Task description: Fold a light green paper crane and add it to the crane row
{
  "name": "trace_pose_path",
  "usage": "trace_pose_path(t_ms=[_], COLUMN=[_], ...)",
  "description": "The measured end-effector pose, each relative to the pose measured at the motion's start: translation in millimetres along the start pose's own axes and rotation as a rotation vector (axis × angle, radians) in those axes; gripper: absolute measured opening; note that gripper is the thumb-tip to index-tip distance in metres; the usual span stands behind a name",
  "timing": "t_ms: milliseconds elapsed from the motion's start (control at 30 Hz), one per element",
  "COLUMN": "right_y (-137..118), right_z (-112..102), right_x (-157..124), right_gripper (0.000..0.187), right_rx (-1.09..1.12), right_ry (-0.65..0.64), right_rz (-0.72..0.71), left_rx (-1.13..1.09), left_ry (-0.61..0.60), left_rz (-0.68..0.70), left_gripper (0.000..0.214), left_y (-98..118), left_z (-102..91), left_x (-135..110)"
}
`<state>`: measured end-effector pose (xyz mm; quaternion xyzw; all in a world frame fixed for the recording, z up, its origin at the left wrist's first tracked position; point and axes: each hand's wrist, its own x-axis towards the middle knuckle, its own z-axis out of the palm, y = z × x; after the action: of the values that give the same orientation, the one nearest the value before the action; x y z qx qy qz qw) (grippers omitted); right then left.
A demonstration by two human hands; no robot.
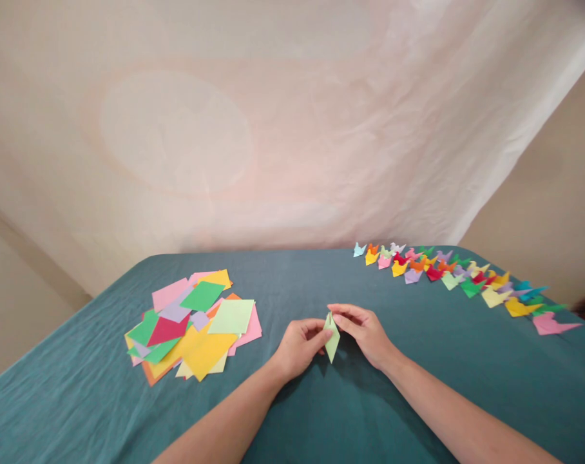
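A pale green folded paper (332, 343), shaped like a narrow diamond, is held just above the table between both hands. My left hand (299, 345) is closed on its left edge, with the thumb pressed on the front face. The thumb and fingers of my right hand (363, 327) pinch its upper end, where a slit between two points shows. Part of the paper's top lies hidden behind the fingertips.
Loose square papers (203, 345) in several colours lie in a pile on the left. Rows of folded paper birds (435, 272) run along the right and far edge of the green-blue tablecloth (283, 283). Behind the table hangs a pale curtain (292, 148).
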<state>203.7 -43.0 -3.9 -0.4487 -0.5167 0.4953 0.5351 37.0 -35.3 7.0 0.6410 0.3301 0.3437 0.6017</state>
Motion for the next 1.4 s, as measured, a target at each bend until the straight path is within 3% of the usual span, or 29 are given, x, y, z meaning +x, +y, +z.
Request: trace_pose_path(t_ms=[233,633,900,1400], right_y=[1.9,-0.6,-4.5,-2.5], right_z=[-1.3,-1.5,2.7,2.8], right_x=[0.4,0.5,-3.8,-1.9], right_gripper=[0.027,0.016,0.012,0.010], right_rx=[-0.053,-0.335,-0.394,-0.416], right_ry=[-0.032,-0.033,-0.011,0.003], right_rz=[-0.029,-0.207,-0.335,-0.310], left_rx=[0.023,0.076,0.017,0.006], left_ry=[-0.002,0.061,0.070,0.106], left_rz=[-0.011,0.032,0.040,0.003], left_gripper=[0.032,0.032,0.030,0.031], left_y=[-0.6,-2.0,2.7,-0.1], left_z=[0.7,-1.6,1.0,-0.7], left_x=[0.3,1.1,0.9,2.6])
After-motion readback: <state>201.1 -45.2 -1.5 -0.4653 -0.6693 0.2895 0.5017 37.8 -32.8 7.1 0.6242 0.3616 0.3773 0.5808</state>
